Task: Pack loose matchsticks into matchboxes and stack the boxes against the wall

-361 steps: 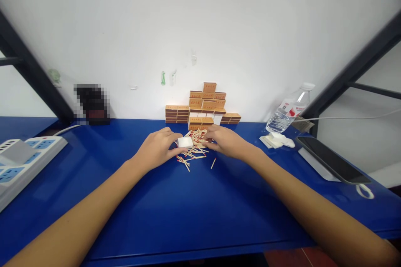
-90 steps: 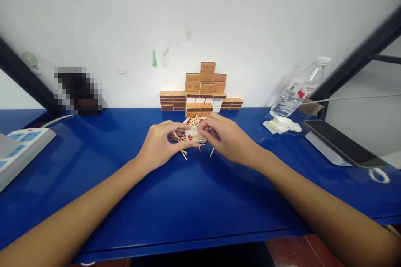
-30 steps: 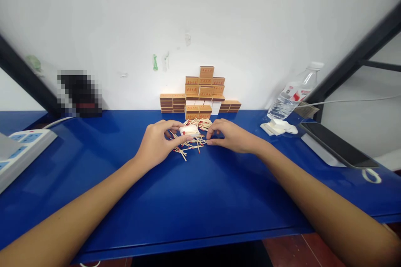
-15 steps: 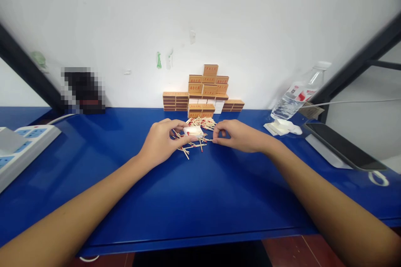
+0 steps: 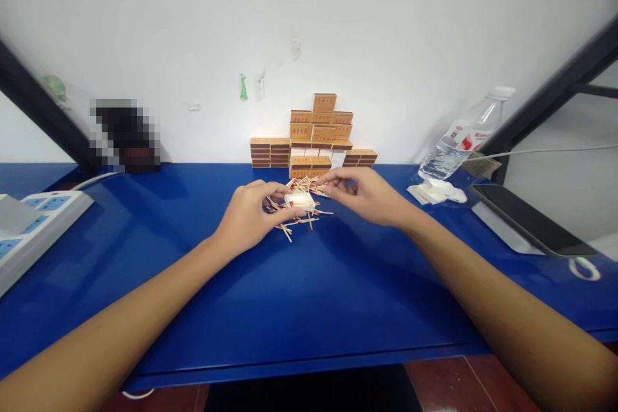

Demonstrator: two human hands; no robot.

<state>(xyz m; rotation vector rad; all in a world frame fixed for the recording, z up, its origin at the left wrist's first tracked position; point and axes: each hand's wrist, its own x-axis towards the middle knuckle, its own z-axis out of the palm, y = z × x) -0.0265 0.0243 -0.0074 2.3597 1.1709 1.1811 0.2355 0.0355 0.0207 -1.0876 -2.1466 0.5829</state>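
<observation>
My left hand (image 5: 251, 214) is closed around a small white matchbox tray (image 5: 300, 203), thumb at the near side and fingers behind. Some matches lie inside the tray. My right hand (image 5: 360, 193) reaches to the right side of a heap of loose red-tipped matches (image 5: 305, 184). Its index finger stretches over the heap, with a small gap to the thumb; I see no match held between them. More loose matches (image 5: 290, 224) lie below and in front of the tray. Behind the heap stand stacked matchboxes (image 5: 309, 166), with orange labels and brown sides.
On the blue table (image 5: 290, 309), a power strip (image 5: 43, 225) sits at the left. At the right are a tilted water bottle (image 5: 463, 135), white pieces (image 5: 434, 191) and a phone (image 5: 533, 219) on a white object. A white wall (image 5: 203, 26) rises behind.
My right hand has moved up and forward onto the match heap. A match that was at its fingertips now lies on the table. My left hand keeps holding the tray.
</observation>
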